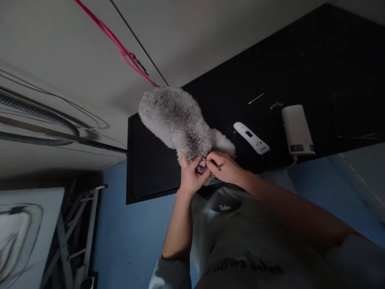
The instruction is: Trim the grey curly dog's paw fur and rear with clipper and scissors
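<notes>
A curly grey dog (176, 116) is on the black table (156, 172), its head end towards me. My left hand (191, 174) is closed on the dog's ear (202, 163), with thumb and fingers around pinkish skin. Beside it, my right hand (224, 166) pinches a thin dark tool (215, 165) close to that skin. The tool's tip and exact kind are hidden by my fingers. A pale fluffy part of the dog shows just beyond my right hand.
A white clipper (252, 138), a white boxy device with a cord (297, 129) and a cotton swab (256, 98) lie on the table to the right. A pink leash (111, 36) runs down to the dog. A grey hose (39, 110) hangs along the left wall.
</notes>
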Available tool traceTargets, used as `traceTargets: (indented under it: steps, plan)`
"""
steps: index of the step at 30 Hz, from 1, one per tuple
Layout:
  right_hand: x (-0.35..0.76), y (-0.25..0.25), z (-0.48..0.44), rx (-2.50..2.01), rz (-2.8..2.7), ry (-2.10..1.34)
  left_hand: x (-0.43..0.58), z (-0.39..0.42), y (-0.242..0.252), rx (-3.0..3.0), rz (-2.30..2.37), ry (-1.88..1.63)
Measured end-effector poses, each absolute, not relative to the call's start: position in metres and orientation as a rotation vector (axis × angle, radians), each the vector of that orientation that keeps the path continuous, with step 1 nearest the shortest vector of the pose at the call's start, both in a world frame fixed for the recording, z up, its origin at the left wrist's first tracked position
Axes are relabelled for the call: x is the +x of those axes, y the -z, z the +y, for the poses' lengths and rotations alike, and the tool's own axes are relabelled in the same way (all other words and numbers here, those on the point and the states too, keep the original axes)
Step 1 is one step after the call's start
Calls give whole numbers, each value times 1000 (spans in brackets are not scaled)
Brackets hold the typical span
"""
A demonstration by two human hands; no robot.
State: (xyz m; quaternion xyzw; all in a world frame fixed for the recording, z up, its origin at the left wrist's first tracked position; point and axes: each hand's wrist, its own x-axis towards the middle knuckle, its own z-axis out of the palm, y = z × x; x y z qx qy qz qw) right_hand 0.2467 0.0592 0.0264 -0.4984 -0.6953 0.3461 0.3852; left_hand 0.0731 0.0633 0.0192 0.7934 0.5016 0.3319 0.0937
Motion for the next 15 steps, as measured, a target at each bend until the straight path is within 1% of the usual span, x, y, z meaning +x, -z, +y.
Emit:
traceTargets:
  steps: [4, 9, 11, 15]
  plan:
    - [247, -22, 56, -1192, -1790, -855, 72, 64, -19, 2362, 1481, -1005]
    - [246, -24, 55, -1210, -1686, -887, 72, 63, -22, 2386, 1438, -1007]
    - [246, -24, 56, -1137, -1713, -895, 73, 62, -24, 2390, 1437, -996]
    - [244, -16, 56, -1080, -1537, -1025, 69, 60, -21, 2380, 1440, -979]
